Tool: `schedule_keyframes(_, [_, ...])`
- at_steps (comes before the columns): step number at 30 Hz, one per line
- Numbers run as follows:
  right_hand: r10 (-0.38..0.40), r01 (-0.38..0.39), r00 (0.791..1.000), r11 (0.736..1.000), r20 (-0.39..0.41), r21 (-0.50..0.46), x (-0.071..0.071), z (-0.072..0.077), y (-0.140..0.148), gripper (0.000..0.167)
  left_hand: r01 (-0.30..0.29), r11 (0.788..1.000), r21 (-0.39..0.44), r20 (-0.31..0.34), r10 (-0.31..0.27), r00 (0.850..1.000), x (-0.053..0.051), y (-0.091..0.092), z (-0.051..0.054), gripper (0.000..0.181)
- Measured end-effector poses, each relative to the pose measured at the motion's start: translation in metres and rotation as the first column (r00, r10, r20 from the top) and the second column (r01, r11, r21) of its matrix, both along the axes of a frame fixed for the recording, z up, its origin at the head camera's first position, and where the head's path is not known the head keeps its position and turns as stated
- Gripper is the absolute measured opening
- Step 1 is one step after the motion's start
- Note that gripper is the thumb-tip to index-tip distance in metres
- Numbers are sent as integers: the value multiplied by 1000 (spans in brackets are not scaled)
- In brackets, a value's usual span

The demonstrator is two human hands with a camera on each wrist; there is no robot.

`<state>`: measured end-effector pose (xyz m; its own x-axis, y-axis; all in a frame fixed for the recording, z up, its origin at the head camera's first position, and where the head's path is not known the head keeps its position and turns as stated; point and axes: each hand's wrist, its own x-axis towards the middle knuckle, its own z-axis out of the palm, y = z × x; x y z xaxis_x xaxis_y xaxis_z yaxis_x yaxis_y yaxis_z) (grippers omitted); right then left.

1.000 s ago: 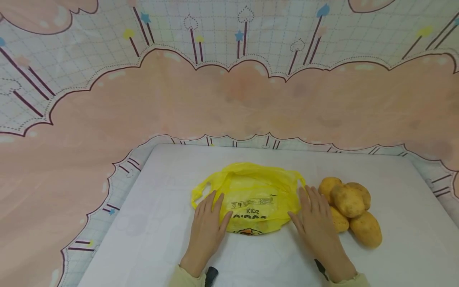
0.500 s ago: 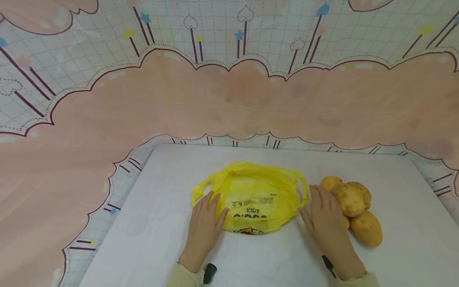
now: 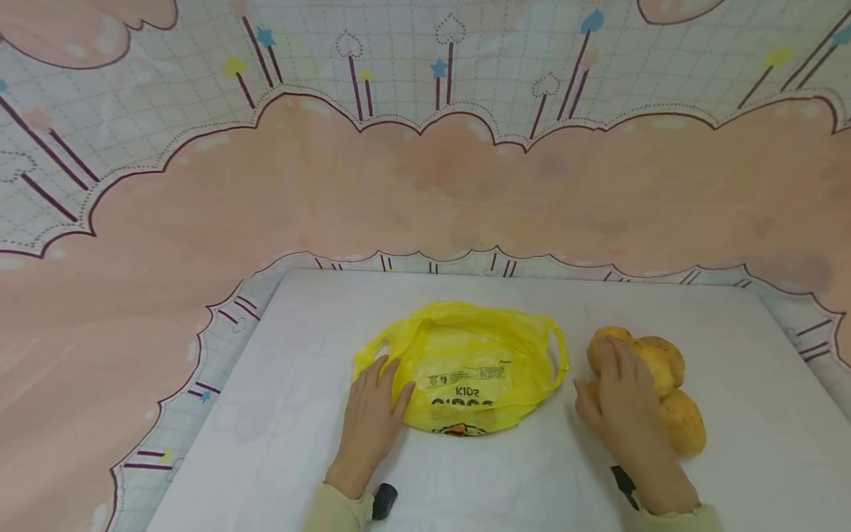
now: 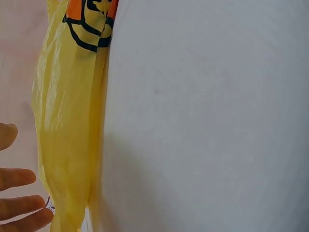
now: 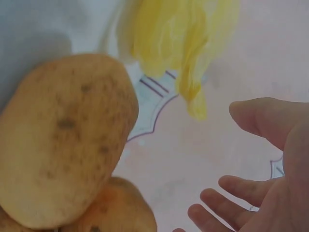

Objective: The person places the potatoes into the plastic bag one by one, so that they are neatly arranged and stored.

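Two sleeves (image 3: 335, 510) enter at the lower edge of the head view and are cut off there. Left hand (image 3: 368, 428): fingers extended, thumb spread, nothing gripped. It remains at the left side of the yellow bag (image 3: 465, 351); whether the fingertips make contact cannot be determined. The left wrist view crops this hand to its fingertips. Right hand (image 3: 628, 417): thumb well apart from the fingers, nothing held. Compared with one second ago, it has moved from the bag's right handle to a position over the potatoes (image 3: 685, 425).

The bag has kept its place on the white table (image 3: 259, 421); its right handle is now uncovered. Part of the bag's lettering is lost in a fold. The potatoes lie in an unchanged heap right of the bag, partly hidden by the right hand. Behind the table hangs a printed cloth (image 3: 425, 185).
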<state>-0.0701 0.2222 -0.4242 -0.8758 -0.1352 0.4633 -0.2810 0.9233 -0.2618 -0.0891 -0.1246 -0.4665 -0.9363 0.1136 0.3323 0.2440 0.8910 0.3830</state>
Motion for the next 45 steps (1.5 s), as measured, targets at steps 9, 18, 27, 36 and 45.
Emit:
schedule_keyframes(9, [-21,20,999,1000,-47,-10,-2,4,14,70,3,1000,20,-11,-3,1000,-6,-2,-3,48])
schedule_keyframes(18, [-84,84,995,996,51,10,0,3,17,72,-2,999,36,30,0,1000,-11,-4,-3,49])
schedule_keyframes(27, [-118,119,991,993,70,-15,-1,-1,25,65,4,998,60,45,-6,999,-17,-4,-3,51])
schedule_keyframes(36, [-119,119,993,993,22,0,-3,-5,28,58,-10,997,78,90,3,996,-21,-5,-3,51])
schedule_keyframes(45, [-103,103,995,994,0,37,-5,-6,31,55,-25,997,77,126,15,992,-30,-9,-5,50])
